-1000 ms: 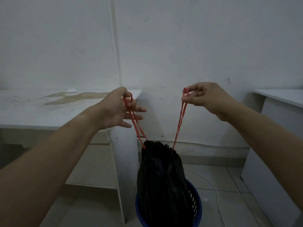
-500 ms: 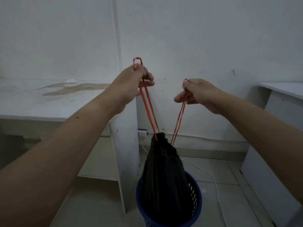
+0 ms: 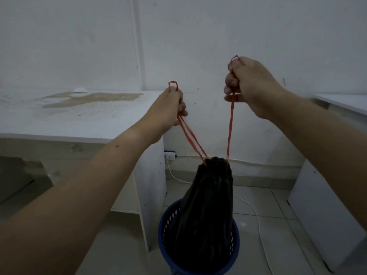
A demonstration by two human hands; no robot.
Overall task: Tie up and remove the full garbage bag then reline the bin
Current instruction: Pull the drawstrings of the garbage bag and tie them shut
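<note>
Black garbage bag (image 3: 206,205) cinched in blue bin (image 3: 198,261), left hand (image 3: 168,110) and right hand (image 3: 250,84) each gripping a red drawstring (image 3: 230,132).

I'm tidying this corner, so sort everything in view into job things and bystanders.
Job: black plastic garbage bag, its red drawstrings, blue perforated plastic bin, left hand, right hand.
Lying about: stained white desk, white floor cable, wall socket.

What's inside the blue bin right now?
The black garbage bag stands in the blue bin, its neck cinched shut by red drawstrings that the left hand and right hand grip. The bag's contents and the bin's bottom are covered.
</note>
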